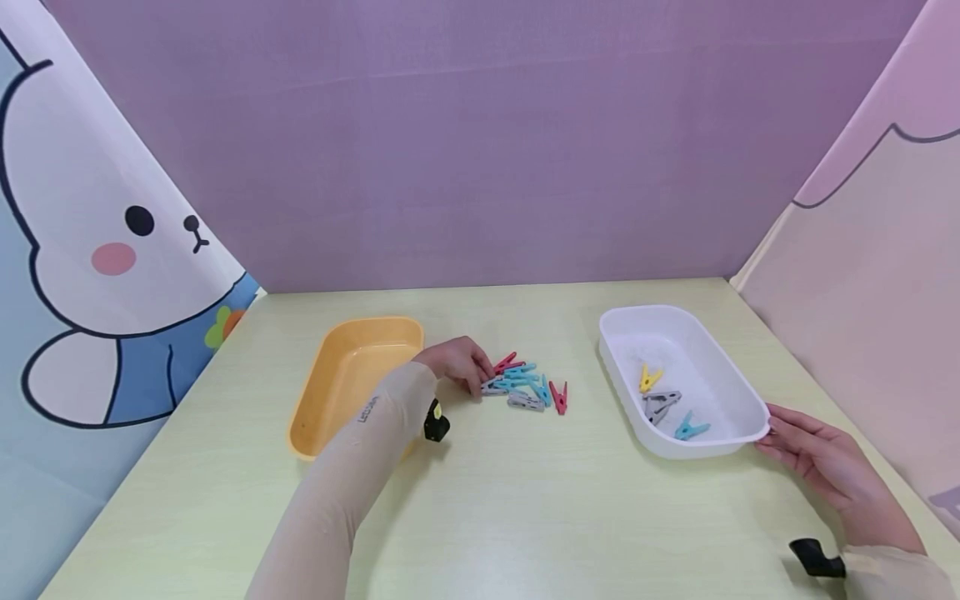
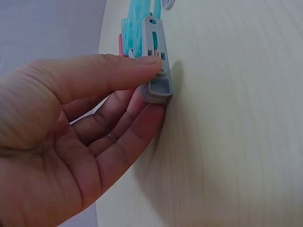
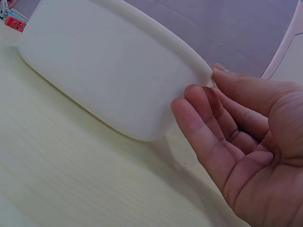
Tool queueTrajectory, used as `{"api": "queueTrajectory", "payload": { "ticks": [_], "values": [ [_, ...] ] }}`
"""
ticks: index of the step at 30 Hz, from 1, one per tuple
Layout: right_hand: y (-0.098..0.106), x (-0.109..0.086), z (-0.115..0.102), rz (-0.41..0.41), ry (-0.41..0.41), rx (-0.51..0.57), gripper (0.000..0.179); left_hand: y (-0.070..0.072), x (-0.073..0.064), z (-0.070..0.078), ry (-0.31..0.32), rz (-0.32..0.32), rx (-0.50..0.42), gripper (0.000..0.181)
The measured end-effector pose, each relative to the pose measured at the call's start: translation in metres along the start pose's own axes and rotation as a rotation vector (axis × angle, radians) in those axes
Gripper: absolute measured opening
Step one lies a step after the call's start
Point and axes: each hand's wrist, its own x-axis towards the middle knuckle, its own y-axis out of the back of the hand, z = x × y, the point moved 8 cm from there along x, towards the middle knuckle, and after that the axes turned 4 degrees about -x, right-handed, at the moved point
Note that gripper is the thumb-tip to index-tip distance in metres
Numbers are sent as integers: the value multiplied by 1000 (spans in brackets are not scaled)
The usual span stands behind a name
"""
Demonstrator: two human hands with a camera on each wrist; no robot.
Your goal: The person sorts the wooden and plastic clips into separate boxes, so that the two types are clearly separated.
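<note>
My left hand (image 1: 459, 363) is at the left side of a small pile of clothespins (image 1: 521, 382) on the table. In the left wrist view its thumb and fingers pinch the end of a grey clothespin (image 2: 160, 87), with blue clothespins (image 2: 136, 28) right behind it. My right hand (image 1: 823, 457) holds the near right corner of a white plastic basin (image 1: 697, 451); in the right wrist view the thumb is at the rim and the fingers are under it. Inside the basin lie a yellow clothespin (image 1: 649, 378), grey clothespins (image 1: 660, 405) and a blue clothespin (image 1: 690, 427).
A yellow plastic basin (image 1: 315, 408) stands on the left of the table, partly hidden by my left forearm. Red clothespins, one of them a red clothespin (image 1: 558, 398) at the right edge, belong to the pile. A purple cloth wall (image 1: 495, 167) rises behind the table.
</note>
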Motion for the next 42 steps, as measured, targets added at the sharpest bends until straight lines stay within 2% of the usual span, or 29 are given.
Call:
{"api": "queueTrajectory", "payload": {
  "ticks": [8, 17, 30, 42],
  "values": [
    [0, 0, 0, -1, 1, -2, 48, 0, -1, 1, -3, 12, 11, 31],
    [0, -1, 1, 21, -17, -7, 48, -1, -1, 2, -9, -10, 10, 29],
    [-4, 1, -1, 21, -14, -22, 45, -6, -2, 9, -65, -55, -25, 29],
    [-5, 2, 0, 21, -16, -12, 45, -9, -4, 17, -99, -57, -134, 33]
  ]
}}
